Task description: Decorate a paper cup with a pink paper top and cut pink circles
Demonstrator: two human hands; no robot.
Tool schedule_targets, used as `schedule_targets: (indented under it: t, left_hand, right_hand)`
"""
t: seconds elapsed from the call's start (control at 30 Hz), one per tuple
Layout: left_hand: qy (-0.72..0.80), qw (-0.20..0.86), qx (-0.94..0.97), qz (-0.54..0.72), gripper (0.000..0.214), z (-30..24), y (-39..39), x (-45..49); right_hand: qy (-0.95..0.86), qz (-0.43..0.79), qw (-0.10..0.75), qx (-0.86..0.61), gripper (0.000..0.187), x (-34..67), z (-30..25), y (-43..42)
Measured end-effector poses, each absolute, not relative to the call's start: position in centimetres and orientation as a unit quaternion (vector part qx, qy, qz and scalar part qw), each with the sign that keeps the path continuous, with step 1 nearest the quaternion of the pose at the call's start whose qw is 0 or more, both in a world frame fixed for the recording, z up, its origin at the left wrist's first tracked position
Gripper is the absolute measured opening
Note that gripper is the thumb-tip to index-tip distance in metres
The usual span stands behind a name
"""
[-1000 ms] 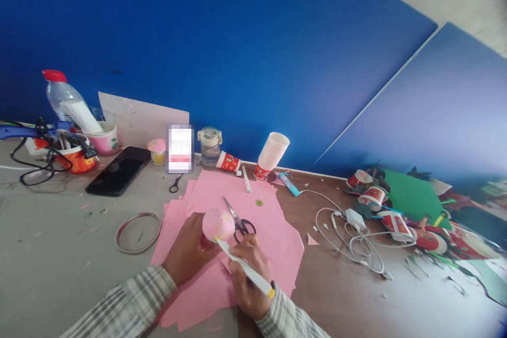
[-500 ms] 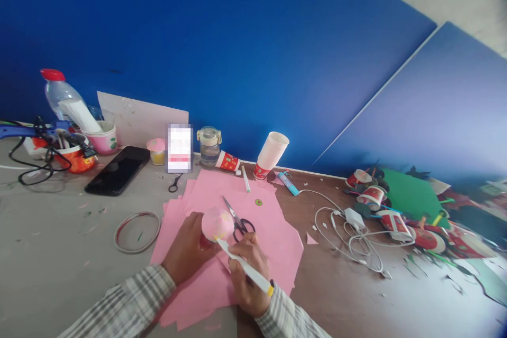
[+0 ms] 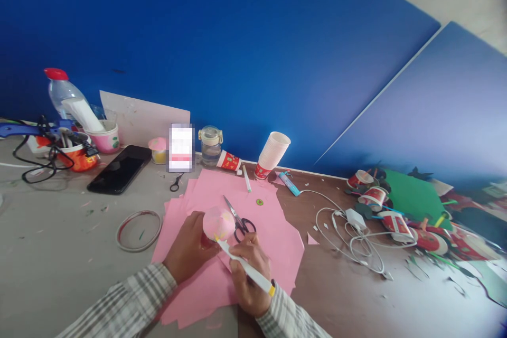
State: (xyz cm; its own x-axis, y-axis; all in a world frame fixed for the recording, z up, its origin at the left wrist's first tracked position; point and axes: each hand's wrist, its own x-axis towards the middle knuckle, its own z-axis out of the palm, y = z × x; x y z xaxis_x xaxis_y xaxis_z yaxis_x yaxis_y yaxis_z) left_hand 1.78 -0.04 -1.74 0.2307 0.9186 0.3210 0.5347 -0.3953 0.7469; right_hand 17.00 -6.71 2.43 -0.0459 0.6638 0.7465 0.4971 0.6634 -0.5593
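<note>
Blue wall, littered table (image 3: pixel 59 253) | left hand (image 3: pixel 189 250) grips pink cup (image 3: pixel 217 223) over pink paper (image 3: pixel 273 232) | right hand (image 3: pixel 249 274) clasps white marker (image 3: pixel 244 266), long axis diagonal, tip up-left touching cup

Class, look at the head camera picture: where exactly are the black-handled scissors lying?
The black-handled scissors lie on the pink paper at lower centre, just right of the pink cup and just beyond the right hand.

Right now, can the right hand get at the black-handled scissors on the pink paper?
Probably yes. The scissors lie just beyond the right hand with nothing between them, but that hand holds a white marker, which it would have to put down first.
</note>
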Motion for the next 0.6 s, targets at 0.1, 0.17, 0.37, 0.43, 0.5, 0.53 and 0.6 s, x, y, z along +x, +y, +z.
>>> schedule_targets:
  t: [0.1, 0.17, 0.37, 0.43, 0.5, 0.53, 0.6]
  left_hand:
    - [0.487, 0.249, 0.746, 0.380, 0.042, -1.84, -0.02, 1.73]
    - [0.489, 0.244, 0.746, 0.381, 0.042, -1.93, 0.04, 1.73]
    - [0.486, 0.241, 0.746, 0.387, 0.045, -2.10, 0.17, 1.74]
    - [0.485, 0.242, 0.746, 0.388, 0.042, -2.08, 0.15, 1.76]
    - [0.486, 0.238, 0.746, 0.388, 0.039, -2.05, 0.11, 1.79]
    - [0.487, 0.235, 0.746, 0.388, 0.039, -2.03, 0.09, 1.80]
    - [0.486, 0.232, 0.748, 0.388, 0.040, -2.02, 0.08, 1.82]
  right_hand:
    - [-0.714, 0.075, 0.564, -0.407, 0.012, 17.02, 2.48, -6.69]
    - [-0.720, 0.074, 0.559, -0.405, 0.012, 17.03, 2.51, -6.62]
    - [-0.717, 0.074, 0.564, -0.402, 0.015, 16.98, 2.60, -6.59]
    - [-0.719, 0.074, 0.563, -0.401, 0.014, 16.94, 2.60, -6.63]
    - [-0.723, 0.077, 0.557, -0.401, 0.015, 16.89, 2.60, -6.64]
    - [-0.724, 0.079, 0.554, -0.402, 0.015, 16.87, 2.60, -6.63]
    - [-0.721, 0.082, 0.557, -0.404, 0.016, 16.85, 2.61, -6.62]
